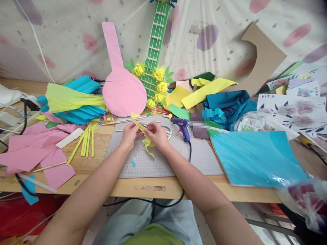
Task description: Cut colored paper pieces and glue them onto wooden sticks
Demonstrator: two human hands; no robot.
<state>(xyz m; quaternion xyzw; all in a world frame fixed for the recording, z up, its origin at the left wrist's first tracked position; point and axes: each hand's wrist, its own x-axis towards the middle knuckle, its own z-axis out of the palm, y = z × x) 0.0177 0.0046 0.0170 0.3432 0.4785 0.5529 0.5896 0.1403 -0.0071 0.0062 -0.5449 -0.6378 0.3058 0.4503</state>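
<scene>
Above the cutting mat point(143, 168), my left hand point(129, 136) pinches the upper part of a strip of yellow crepe paper point(141, 128). The fingers of my right hand point(158, 136) are closed on the same strip, a little lower, and its crumpled end dangles below them. A thin metal tip shows between my hands; I cannot tell whether it is held. White-handled scissors point(168, 130) are partly hidden behind my right hand. To the right lies a blue glue gun point(184, 129), its cord running off the table's front edge.
Behind the mat stand a pink guitar-shaped cutout point(124, 92) and a green paper guitar point(154, 51) with yellow flowers. Pink paper point(33, 146), yellow strips point(87, 141) and blue crepe paper point(81, 115) lie left. A blue board point(258, 158) and brown cardboard point(268, 54) are right.
</scene>
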